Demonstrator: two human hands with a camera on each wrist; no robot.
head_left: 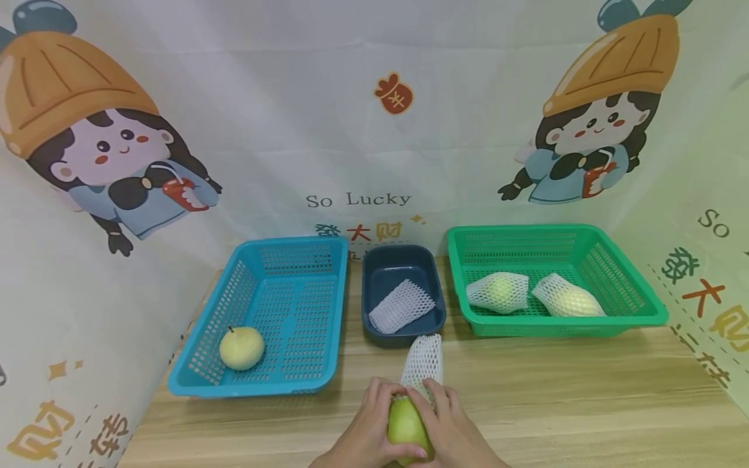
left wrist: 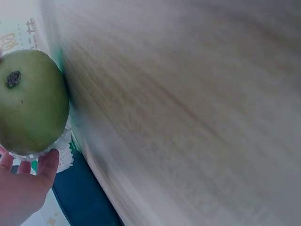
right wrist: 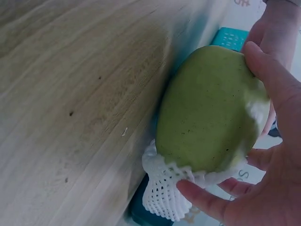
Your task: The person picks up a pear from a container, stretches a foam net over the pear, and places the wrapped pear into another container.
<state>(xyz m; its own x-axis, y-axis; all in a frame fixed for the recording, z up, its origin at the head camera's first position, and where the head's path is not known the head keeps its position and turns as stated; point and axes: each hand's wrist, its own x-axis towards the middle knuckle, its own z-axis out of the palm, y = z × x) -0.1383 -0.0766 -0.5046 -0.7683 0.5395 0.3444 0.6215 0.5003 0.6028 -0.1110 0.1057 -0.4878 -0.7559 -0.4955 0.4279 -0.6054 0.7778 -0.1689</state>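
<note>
A green mango (head_left: pixel 405 426) is held between both hands, low in the middle of the head view. A white foam net (right wrist: pixel 167 190) covers its far end; the rest is bare. My left hand (head_left: pixel 374 422) grips the mango from the left, with fingertips by the net's rim in the left wrist view. From the other side my right hand (head_left: pixel 450 422) holds the mango, thumb on its skin and fingers touching the net's edge in the right wrist view. The stem scar of the mango (left wrist: pixel 33 101) faces the left wrist camera.
A blue basket (head_left: pixel 336 312) at left holds a yellowish pear (head_left: pixel 242 348). Behind the hands, a dark blue tray (head_left: pixel 386 260) contains another foam net (head_left: pixel 402 307). The green basket (head_left: pixel 632 286) at right holds two netted fruits (head_left: pixel 500 292). A printed cloth (head_left: pixel 263 130) hangs behind.
</note>
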